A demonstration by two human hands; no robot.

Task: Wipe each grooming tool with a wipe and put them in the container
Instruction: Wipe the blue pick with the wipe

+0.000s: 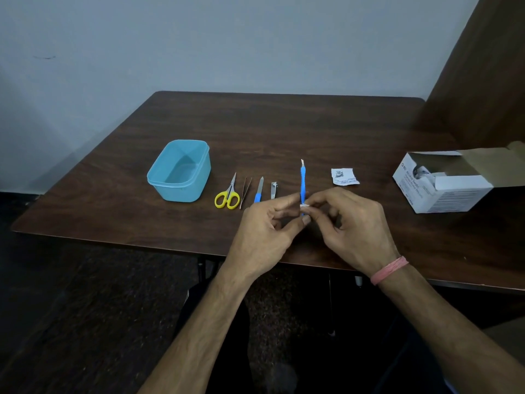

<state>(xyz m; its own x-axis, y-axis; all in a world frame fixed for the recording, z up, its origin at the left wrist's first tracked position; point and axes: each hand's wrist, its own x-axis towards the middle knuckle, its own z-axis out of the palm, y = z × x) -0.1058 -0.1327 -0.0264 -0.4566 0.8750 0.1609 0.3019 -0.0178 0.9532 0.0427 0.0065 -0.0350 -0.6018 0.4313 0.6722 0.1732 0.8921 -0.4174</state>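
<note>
Right of the nail clipper point(273, 190), left hand point(262, 237) pinches the blue cuticle pusher point(302, 180); right hand point(355, 226) pinches the white wipe point(304, 206) around it.

Count on the desk point(284, 132): one blue container point(179, 170); one pair of yellow-handled scissors point(228, 194); one pair of tweezers point(245, 191); one blue-handled nail file point(258, 191); one nail clipper point(274, 190); one blue cuticle tool point(302, 183); one white wipe point(304, 206); one torn wipe packet point(344, 176); one opened swab box point(446, 180). Five grooming tools in all.
</note>
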